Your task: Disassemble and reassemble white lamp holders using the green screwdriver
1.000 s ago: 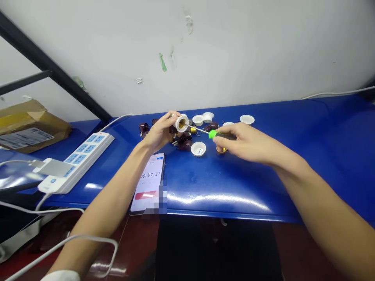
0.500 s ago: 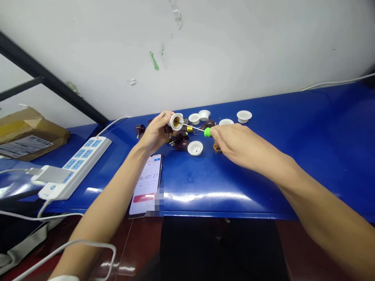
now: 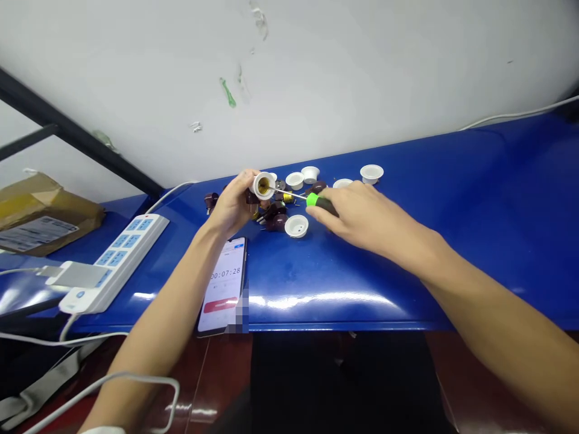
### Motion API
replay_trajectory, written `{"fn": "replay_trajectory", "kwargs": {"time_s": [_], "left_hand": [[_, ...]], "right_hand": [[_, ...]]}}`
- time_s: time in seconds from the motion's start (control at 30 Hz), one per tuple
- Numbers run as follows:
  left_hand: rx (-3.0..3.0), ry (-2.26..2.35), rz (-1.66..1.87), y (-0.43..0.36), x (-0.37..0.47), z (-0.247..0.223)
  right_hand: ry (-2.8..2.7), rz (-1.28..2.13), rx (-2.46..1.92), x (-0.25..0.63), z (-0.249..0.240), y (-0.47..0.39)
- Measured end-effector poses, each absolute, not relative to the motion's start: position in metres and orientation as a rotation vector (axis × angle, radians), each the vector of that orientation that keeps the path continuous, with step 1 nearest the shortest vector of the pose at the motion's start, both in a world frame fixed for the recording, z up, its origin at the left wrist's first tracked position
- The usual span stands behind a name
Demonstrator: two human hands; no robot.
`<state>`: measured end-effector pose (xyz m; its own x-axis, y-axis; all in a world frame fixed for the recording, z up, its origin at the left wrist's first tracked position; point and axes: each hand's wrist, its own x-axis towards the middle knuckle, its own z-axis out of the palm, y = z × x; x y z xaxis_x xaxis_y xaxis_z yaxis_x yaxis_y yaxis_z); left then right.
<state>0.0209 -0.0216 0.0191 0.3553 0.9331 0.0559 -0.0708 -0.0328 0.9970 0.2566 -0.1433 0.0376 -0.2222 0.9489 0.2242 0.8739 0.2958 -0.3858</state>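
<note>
My left hand point(image 3: 235, 202) is closed around a lamp socket point(image 3: 258, 188) with a white rim and a brass-coloured inside, its opening turned to the right. A screwdriver point(image 3: 312, 199) with a green and black handle is gripped in my right hand point(image 3: 357, 211), and its shaft reaches into the socket's mouth. What the tip touches inside is too small to tell. Below and beside the socket lie several dark brown plug parts point(image 3: 277, 223) and a yellow-ringed metal piece point(image 3: 288, 197). A white cup-shaped ring point(image 3: 297, 226) lies between my hands on the blue table.
More white rings point(image 3: 371, 173) stand toward the back of the blue table point(image 3: 429, 241). A phone point(image 3: 224, 286) with a running timer lies near the front edge. At left are a power strip point(image 3: 115, 265), cables and a cardboard box point(image 3: 49, 214).
The screwdriver's handle shows more of its black part, and my right hand has turned and shifted slightly left. The whole view has shifted a little. The socket remains in my left hand.
</note>
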Motion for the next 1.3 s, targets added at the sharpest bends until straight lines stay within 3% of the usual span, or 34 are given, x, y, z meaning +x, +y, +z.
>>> {"fn": "replay_trajectory", "kwargs": {"time_s": [0.37,0.57,0.87,1.03,1.3], "left_hand": [[1.409,0.855,0.972,-0.017,0.015,0.018],[1.422,0.841,1.002,-0.017,0.015,0.018],[1.427,0.888,0.989,-0.014,0.013,0.016],[1.421,0.842,1.011,-0.012,0.012,0.015],[1.424,0.845,0.970,-0.011,0.009,0.012]], "right_hand": [[-2.015,0.924,-1.575,0.269,0.046,-0.136],[-1.928,0.402,-1.536,0.269,0.028,-0.130],[-2.034,0.475,-1.473,0.272,0.024,-0.132],[-1.989,0.296,-1.425,0.270,0.020,-0.133],[-2.109,0.418,-1.554,0.264,0.029,-0.138]]}}
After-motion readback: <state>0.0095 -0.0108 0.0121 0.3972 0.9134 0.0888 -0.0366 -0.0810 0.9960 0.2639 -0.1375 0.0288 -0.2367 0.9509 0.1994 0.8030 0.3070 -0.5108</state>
